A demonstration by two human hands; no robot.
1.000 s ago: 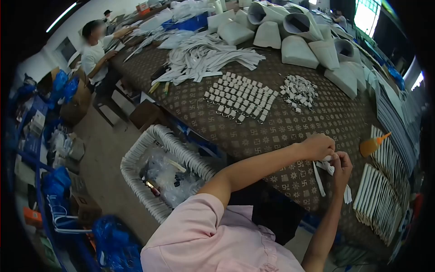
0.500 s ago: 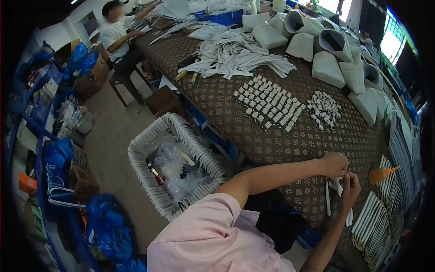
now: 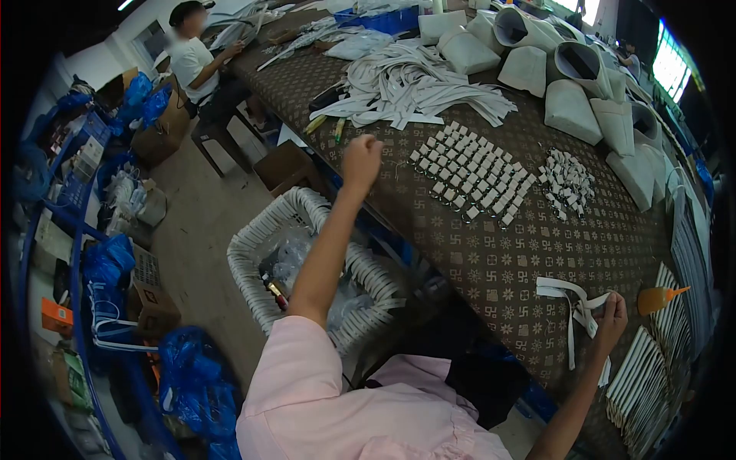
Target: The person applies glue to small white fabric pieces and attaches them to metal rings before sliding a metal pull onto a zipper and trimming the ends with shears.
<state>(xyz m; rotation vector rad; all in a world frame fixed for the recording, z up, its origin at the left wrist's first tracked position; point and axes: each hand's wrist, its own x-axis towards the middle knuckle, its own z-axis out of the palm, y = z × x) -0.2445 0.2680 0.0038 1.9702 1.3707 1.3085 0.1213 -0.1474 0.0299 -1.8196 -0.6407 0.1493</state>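
My left hand (image 3: pixel 362 164) is raised over the near-left table edge, fingers curled. What it holds, if anything, is hidden. Just beyond it lie a yellow-handled tool (image 3: pixel 316 123) and a green-and-yellow tool (image 3: pixel 340 129). Down at the right, my right hand (image 3: pixel 612 317) pinches white strips (image 3: pixel 580 300), which cross loosely and hang over the brown patterned tabletop (image 3: pixel 491 264). Beside that hand lies an orange squeeze bottle (image 3: pixel 655 299) with a pointed nozzle. Small white tabs with metal rings (image 3: pixel 475 172) lie in rows between my hands.
A loose pile of small white pieces (image 3: pixel 566 184) lies right of the rows. Behind are tangled white strips (image 3: pixel 414 84) and pale bag-like forms (image 3: pixel 571 115). Stacked strips (image 3: pixel 636 383) lie at right. A white woven basket (image 3: pixel 245 253) stands below; another person (image 3: pixel 195 65) sits far left.
My left hand has left my right hand and swung far left toward the tools. My right hand keeps the white strips, now more exposed. The view has shifted slightly.
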